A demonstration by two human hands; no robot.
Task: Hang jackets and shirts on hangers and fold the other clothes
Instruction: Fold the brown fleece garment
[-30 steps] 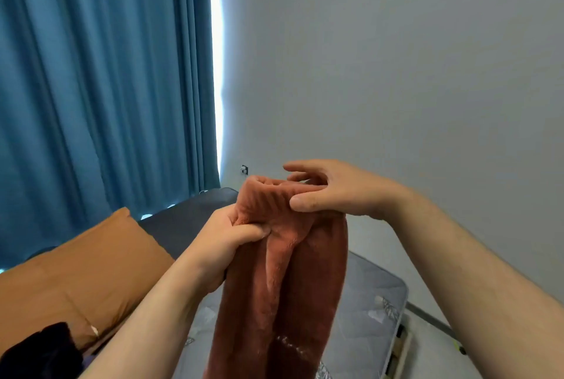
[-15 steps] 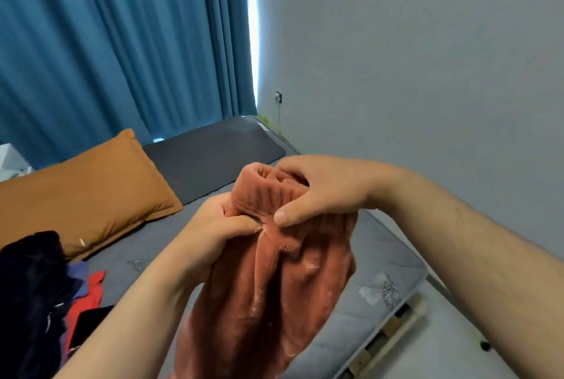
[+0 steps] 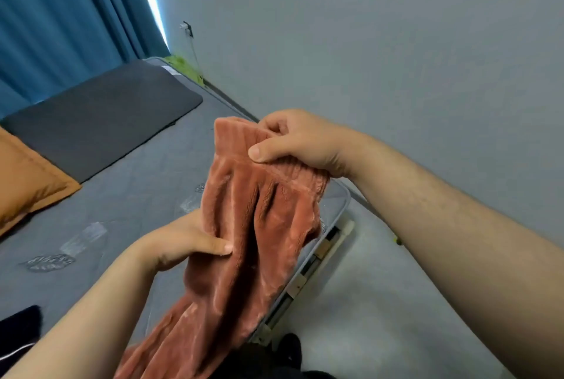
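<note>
the rust fleece garment (image 3: 244,235) hangs in the air over the edge of the bed (image 3: 128,183). the right hand (image 3: 293,140) has its grip pinched on the ribbed band at the top; the left hand (image 3: 180,241) clasps a fold lower down. it looks soft, limp and light, likely to sag, so the firmer ribbed band seems the best hold.

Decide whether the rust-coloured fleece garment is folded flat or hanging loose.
Hanging loose: the right hand pinches the fleece garment at its ribbed band, the left hand holds it lower, and the rest drapes bunched, unfolded.
</note>
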